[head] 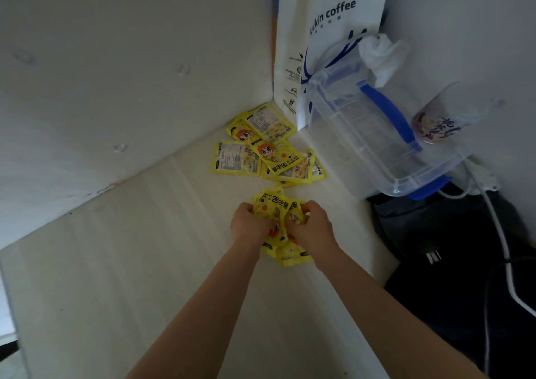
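Observation:
A bunch of yellow hand-warmer packets [275,204] with a cartoon figure lies on the white table [150,262] at mid frame. My left hand [249,222] grips the bunch from the left and my right hand [310,225] grips it from the right, fingers curled into the packets. More of the same yellow packets [261,149] lie spread flat farther back, near the corner of the wall. The lower part of the held bunch is partly hidden under my wrists.
A clear plastic box with a blue handle [374,135] stands at the right, a white cloth [380,56] on it. Behind it stands a white coffee paper bag [327,30]. A printed cup [435,123] and dark bag with white cable [464,262] lie right.

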The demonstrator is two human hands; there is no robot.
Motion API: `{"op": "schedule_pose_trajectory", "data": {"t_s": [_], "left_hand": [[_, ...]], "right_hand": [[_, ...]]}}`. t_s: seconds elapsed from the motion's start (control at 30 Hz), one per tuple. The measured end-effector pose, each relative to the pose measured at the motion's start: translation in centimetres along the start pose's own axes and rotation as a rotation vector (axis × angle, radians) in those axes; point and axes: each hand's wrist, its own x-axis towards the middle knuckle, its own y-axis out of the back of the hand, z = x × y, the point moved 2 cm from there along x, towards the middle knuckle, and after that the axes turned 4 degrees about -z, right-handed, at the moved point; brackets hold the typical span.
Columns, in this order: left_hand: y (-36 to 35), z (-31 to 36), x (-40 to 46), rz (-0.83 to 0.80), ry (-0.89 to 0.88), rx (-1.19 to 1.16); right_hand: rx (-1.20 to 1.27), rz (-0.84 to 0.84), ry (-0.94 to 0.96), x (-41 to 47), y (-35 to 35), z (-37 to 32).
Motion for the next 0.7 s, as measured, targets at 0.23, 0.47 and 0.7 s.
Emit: {"op": "schedule_pose_trajectory", "data": {"t_s": [0.23, 0.47, 0.7], "left_hand": [[1.3, 0.1, -0.7, -0.059, -0.016, -0.193], [4.2, 0.6, 0.7, 0.009, -0.034, -0.387], [8.4, 4.2, 4.0, 0.084, -0.191, -0.303]], "right_hand": [[0.177, -0.102, -0.038, 0.0, 0.6, -0.7], [0.071, -0.087, 0.074, 1.4, 0.9, -2.7], [0.098, 0.055, 0.113, 4.8, 3.4, -6.2]]}}
